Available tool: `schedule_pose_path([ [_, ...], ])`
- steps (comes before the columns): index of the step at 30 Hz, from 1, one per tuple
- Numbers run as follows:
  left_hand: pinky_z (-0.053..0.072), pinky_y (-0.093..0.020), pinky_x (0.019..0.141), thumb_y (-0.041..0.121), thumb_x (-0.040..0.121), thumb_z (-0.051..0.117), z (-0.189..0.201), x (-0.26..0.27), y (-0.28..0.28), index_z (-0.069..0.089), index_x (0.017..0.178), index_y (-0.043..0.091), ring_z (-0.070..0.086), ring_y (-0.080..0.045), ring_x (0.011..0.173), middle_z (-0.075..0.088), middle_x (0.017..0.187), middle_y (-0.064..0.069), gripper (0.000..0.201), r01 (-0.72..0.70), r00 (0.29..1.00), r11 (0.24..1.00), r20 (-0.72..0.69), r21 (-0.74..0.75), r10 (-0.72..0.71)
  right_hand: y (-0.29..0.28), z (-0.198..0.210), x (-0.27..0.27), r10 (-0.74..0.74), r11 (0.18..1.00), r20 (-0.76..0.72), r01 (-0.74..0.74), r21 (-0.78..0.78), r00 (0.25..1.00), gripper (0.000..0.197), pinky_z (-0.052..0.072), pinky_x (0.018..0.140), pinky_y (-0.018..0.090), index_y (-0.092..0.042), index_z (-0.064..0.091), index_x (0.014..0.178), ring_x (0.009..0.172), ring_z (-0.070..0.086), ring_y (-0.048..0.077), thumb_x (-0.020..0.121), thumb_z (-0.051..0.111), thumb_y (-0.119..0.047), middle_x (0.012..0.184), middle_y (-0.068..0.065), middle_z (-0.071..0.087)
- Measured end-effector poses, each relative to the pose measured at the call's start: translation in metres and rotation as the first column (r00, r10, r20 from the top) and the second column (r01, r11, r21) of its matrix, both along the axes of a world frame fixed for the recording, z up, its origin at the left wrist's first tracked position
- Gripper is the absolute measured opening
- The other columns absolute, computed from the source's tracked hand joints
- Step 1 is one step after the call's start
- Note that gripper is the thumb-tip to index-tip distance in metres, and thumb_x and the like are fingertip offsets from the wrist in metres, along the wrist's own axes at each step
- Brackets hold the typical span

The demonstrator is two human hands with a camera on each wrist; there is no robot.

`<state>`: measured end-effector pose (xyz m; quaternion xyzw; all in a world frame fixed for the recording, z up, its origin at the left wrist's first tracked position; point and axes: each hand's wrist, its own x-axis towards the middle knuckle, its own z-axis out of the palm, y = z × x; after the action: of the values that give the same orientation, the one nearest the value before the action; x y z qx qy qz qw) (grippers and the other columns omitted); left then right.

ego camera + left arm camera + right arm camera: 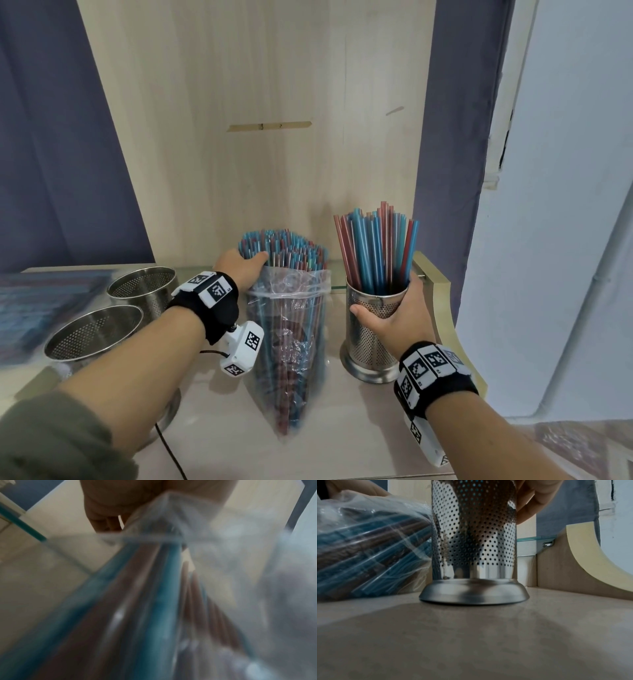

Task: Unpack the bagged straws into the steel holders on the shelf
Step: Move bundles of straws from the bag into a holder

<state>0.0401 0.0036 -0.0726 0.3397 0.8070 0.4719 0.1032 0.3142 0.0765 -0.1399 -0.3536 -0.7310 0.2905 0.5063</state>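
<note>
Your right hand is wrapped around the upper wall of a perforated steel holder standing upright on the pale shelf, thumb on its left side and fingers round its right. Blue and red loose straws stand in this holder, rising well above its rim.

Just left of the holder, a clear plastic bag of blue and red straws stands with its open mouth up. Your left hand clasps the bagged straws where they stick out of the bag's top.

The head view alone shows both grips together. The right wrist view adds that the holder's flared base sits flat on the shelf, with the bag's lower end bulging against the holder's left side. The left wrist view is blurred: straws run up through plastic towards your palm, but finger positions cannot be made out there.

Further left of the holder, beyond the bag, two empty holders stand one behind the other, your left forearm partly covering the nearer one. A curved wooden panel rises just right of the holder.
</note>
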Motion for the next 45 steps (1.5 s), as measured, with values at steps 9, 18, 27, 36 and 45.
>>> schedule_pose_path([
  [9,0.044,-0.032,0.075,0.04,0.094,0.059,0.028,0.004,0.004,0.064,0.1,0.006,0.061,-0.03,0.091,0.063,0.095,-0.012,0.034,0.005,0.999,0.983,-0.042,0.186,0.003,0.001,-0.002,0.0,0.026,1.0,-0.016,-0.026,0.005,1.0,0.086,0.038,0.09,0.011,-0.022,0.041,0.128,0.11,0.052,0.003,0.06,0.093,-0.033,0.115,-0.016,0.052],
  [18,0.059,-0.04,0.078,0.031,0.092,0.061,0.039,0.0,0.011,0.069,0.093,0.003,0.07,-0.025,0.08,0.073,0.084,-0.009,0.029,-0.005,1.0,0.894,0.026,0.447,-0.008,0.004,-0.004,0.0,0.03,1.0,-0.012,-0.03,-0.007,0.999,0.087,0.042,0.094,0.017,-0.024,0.041,0.128,0.113,0.055,0.005,0.059,0.092,-0.037,0.12,-0.013,0.056],
  [27,0.056,-0.041,0.069,0.028,0.086,0.063,0.072,-0.005,0.015,0.053,0.078,0.021,0.058,-0.025,0.06,0.063,0.072,-0.009,0.015,-0.003,0.999,0.843,-0.039,0.537,0.028,0.005,-0.004,0.0,0.052,0.998,-0.032,-0.053,-0.022,0.998,0.086,0.038,0.076,-0.003,-0.035,0.036,0.123,0.102,0.049,-0.02,0.059,0.093,-0.035,0.111,-0.031,0.05],
  [36,0.045,-0.021,0.045,0.024,0.094,0.059,0.129,-0.004,0.008,0.049,0.097,0.008,0.049,-0.004,0.04,0.054,0.065,-0.003,0.019,0.057,0.994,0.686,-0.105,0.725,0.029,0.009,-0.008,-0.001,0.056,0.998,-0.014,-0.057,-0.017,0.998,0.088,0.039,0.089,0.004,-0.025,0.042,0.13,0.111,0.055,-0.004,0.059,0.092,-0.039,0.119,-0.019,0.057],
  [45,0.045,-0.025,0.048,0.021,0.096,0.054,0.186,0.016,-0.018,0.042,0.092,0.012,0.047,-0.008,0.042,0.049,0.059,0.002,0.015,0.1,0.991,0.467,-0.128,0.879,0.028,0.007,-0.007,-0.001,0.052,0.998,-0.023,-0.052,-0.019,0.998,0.086,0.038,0.089,0.007,-0.03,0.039,0.127,0.11,0.054,0.0,0.06,0.092,-0.037,0.116,-0.02,0.055],
])
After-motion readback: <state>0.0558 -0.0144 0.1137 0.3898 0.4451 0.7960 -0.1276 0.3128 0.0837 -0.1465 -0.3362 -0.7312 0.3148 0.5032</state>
